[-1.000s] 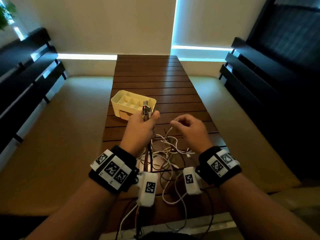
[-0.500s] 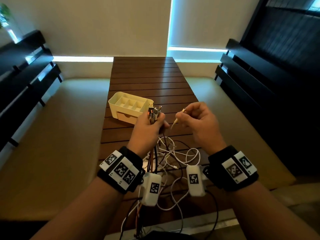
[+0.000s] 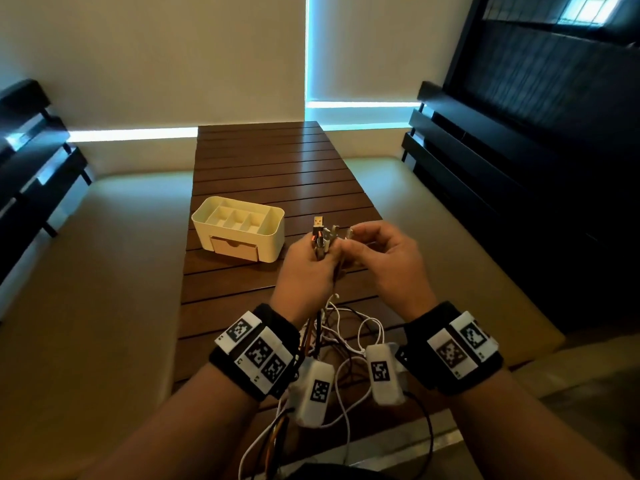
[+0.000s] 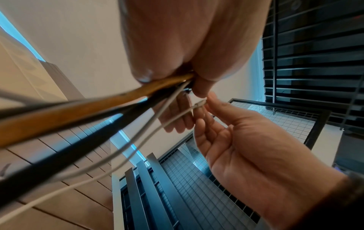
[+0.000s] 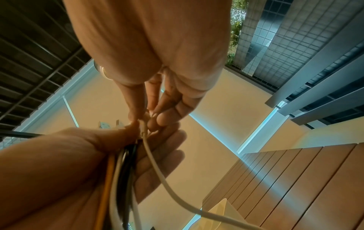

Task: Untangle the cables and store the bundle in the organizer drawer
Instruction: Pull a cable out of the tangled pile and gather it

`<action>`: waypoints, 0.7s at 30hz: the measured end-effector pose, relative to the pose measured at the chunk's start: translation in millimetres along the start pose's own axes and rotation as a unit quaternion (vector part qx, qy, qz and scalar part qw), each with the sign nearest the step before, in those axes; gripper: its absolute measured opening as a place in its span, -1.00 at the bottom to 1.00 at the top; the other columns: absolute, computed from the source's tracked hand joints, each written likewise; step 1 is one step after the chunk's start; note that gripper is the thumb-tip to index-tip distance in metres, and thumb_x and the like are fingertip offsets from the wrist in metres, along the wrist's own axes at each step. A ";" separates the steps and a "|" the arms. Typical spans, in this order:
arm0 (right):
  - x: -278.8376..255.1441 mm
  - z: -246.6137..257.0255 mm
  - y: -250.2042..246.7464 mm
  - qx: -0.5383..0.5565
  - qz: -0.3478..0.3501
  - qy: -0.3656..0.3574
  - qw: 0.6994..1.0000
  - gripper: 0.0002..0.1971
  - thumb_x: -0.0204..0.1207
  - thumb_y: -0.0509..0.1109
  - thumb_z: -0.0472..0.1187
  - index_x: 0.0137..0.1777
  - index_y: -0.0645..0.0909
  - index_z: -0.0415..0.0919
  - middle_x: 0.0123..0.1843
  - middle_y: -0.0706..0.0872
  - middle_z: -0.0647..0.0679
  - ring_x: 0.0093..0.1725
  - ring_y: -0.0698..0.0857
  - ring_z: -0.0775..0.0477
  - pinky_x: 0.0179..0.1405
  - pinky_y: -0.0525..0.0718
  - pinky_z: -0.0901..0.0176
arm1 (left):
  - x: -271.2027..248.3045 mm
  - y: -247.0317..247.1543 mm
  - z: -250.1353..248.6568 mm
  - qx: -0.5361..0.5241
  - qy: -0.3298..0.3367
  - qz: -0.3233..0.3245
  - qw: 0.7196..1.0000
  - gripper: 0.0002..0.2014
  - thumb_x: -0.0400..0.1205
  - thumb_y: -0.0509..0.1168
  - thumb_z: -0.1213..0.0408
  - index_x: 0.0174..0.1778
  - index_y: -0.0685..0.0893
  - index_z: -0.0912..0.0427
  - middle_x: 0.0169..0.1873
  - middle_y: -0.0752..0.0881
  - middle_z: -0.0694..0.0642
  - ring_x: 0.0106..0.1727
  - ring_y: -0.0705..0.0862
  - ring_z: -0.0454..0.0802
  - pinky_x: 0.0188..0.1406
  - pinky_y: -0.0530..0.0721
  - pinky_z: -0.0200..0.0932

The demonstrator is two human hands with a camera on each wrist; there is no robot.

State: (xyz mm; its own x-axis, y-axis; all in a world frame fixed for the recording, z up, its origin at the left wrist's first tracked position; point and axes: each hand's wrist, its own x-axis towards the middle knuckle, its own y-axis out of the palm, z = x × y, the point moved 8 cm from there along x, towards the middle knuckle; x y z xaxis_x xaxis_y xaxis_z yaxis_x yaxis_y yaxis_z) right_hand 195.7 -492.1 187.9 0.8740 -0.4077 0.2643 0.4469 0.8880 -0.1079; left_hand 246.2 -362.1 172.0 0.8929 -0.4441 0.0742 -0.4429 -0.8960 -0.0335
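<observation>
1. Left hand (image 3: 304,271): closed in a fist around a gathered bunch of cables (image 3: 323,242), plug ends pointing up above the knuckles. The ends appear to be collected at one level so the lengths can hang free and be sorted.

2. Right hand (image 3: 384,258): a white cable (image 5: 157,165) is pinched by its plug end between thumb and fingertips (image 5: 163,119), just beside the left fist. It is judged that this end is being brought in to join the held bunch.

3. Held cables: an orange-yellow cable (image 4: 78,113), a black cable (image 4: 94,137) and thin white ones are seen running out below the left fist in the left wrist view. The exact count cannot be told.

4. Loose tangle (image 3: 349,327): white and dark loops are left lying on the desk (image 3: 277,168) between the wrists, under the raised hands. The untangling is judged unfinished.

5. Organizer (image 3: 239,228): a cream box with open top compartments, set on the desk ahead and to the left, well apart from the hands.

6. Drawer (image 3: 233,247): set in the organizer's front face and seen closed; nothing is stored yet. A free hand will be needed to open it.
</observation>
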 end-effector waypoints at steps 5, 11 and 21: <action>-5.8 0.1 -8.1 -0.014 -0.019 0.006 1.000 -0.77 0.44 0.61 -0.17 0.08 0.74 -0.03 -0.06 0.81 0.00 -0.04 0.81 -0.05 -0.05 0.83 -0.02 | -2.5 10.2 -1.0 -0.025 -0.012 0.031 0.999 -0.83 0.77 0.24 0.23 0.17 0.67 0.21 0.03 0.83 0.18 0.04 0.84 0.03 0.05 0.82 0.09; -10.6 2.2 -8.7 0.031 -0.017 0.023 0.999 -0.80 0.50 0.53 -0.28 0.10 0.80 -0.09 -0.05 0.87 -0.05 -0.13 0.84 -0.06 -0.05 0.82 0.04 | -7.9 12.4 -5.4 -0.026 -0.008 0.043 0.999 -0.82 0.78 0.22 0.23 0.22 0.67 0.13 0.00 0.82 0.14 -0.01 0.85 0.02 -0.08 0.84 0.04; -17.9 5.8 -3.7 0.013 -0.012 0.006 1.000 -0.82 0.55 0.50 -0.31 0.13 0.78 -0.20 -0.04 0.86 -0.07 -0.08 0.84 0.01 -0.11 0.79 0.18 | -22.0 17.5 -10.0 -0.065 -0.022 0.080 0.994 -0.81 0.80 0.17 0.18 0.23 0.57 0.16 -0.15 0.83 0.14 -0.29 0.81 0.18 -0.29 0.81 0.12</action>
State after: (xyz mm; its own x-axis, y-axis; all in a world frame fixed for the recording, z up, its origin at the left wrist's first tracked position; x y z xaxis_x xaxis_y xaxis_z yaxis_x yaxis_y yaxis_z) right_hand 177.3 -486.9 189.1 0.8653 -0.4315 0.2551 0.4630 0.8831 -0.0766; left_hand 218.0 -368.0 179.7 0.8113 -0.5836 0.0346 -0.5842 -0.8069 0.0869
